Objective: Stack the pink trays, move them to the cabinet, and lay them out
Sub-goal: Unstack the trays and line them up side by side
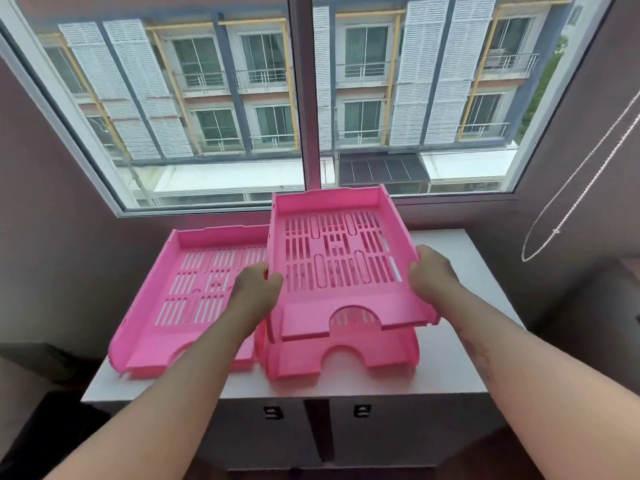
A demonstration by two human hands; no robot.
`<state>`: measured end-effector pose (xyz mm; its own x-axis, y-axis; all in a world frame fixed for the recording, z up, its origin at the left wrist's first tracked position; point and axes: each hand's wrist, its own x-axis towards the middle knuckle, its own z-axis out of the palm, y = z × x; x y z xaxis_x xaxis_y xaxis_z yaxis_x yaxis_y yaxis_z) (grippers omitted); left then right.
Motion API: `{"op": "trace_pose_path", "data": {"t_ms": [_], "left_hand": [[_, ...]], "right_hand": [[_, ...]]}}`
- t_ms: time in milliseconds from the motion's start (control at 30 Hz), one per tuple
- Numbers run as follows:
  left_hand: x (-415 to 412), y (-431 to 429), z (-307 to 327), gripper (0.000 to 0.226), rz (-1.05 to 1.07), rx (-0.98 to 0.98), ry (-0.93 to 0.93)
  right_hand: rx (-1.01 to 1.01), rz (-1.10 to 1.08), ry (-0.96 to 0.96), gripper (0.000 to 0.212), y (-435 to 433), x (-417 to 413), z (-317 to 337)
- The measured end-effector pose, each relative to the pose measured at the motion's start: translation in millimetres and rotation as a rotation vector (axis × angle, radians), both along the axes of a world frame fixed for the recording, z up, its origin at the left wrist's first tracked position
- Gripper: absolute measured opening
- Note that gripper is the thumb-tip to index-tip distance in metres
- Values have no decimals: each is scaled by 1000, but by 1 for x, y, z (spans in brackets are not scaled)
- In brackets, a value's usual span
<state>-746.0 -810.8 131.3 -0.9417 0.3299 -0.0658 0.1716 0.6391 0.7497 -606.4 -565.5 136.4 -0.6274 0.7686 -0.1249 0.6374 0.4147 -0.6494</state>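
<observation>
I hold a pink slotted tray (337, 252) by its two sides, tilted up at the far end. My left hand (258, 289) grips its left wall and my right hand (433, 271) grips its right wall. Directly beneath it another pink tray (381, 351) rests on the white cabinet top (450, 368). A third pink tray (166, 306) lies flat on the cabinet to the left, touching the lower tray's side.
The cabinet stands under a large window (304, 98) and has two doors with small dark handles (362, 410). A beaded blind cord (571, 192) hangs at the right. Dark furniture (38, 362) sits low at the left.
</observation>
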Motion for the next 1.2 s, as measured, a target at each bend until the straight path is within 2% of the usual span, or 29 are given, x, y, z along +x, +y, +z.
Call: {"op": "trace_pose_path", "data": {"t_ms": [133, 267, 333, 433, 467, 667, 767, 867, 967, 1033, 1133, 1200], "left_hand": [[23, 55, 20, 20, -136, 19, 77], [68, 119, 15, 29, -230, 25, 34], [90, 146, 11, 18, -269, 4, -26], [114, 175, -1, 38, -306, -42, -95], [119, 181, -6, 38, -321, -71, -98], [133, 189, -34, 35, -377, -224, -41], [132, 176, -48, 51, -369, -182, 29], [129, 150, -62, 51, -284, -73, 76], [131, 122, -83, 49, -220, -133, 128], [135, 104, -97, 50, -190, -229, 173], [140, 84, -117, 55, -195, -370, 226], [144, 77, -127, 56, -222, -460, 250]], "right_hand": [[31, -63, 50, 39, 55, 35, 17], [110, -153, 32, 30, 110, 92, 12], [129, -182, 33, 27, 131, 120, 5], [123, -219, 24, 28, 155, 151, -10], [114, -227, 23, 28, 160, 158, -15], [17, -205, 25, 31, 174, 176, -52], [-27, -187, 26, 31, 176, 173, -69], [-64, -175, 65, 35, 172, 167, -79], [-62, -163, 39, 39, 166, 165, -83], [54, -140, -80, 46, 159, 166, -86], [496, 57, -206, 58, 135, 164, -88], [540, 283, -217, 60, 108, 159, -92]]}}
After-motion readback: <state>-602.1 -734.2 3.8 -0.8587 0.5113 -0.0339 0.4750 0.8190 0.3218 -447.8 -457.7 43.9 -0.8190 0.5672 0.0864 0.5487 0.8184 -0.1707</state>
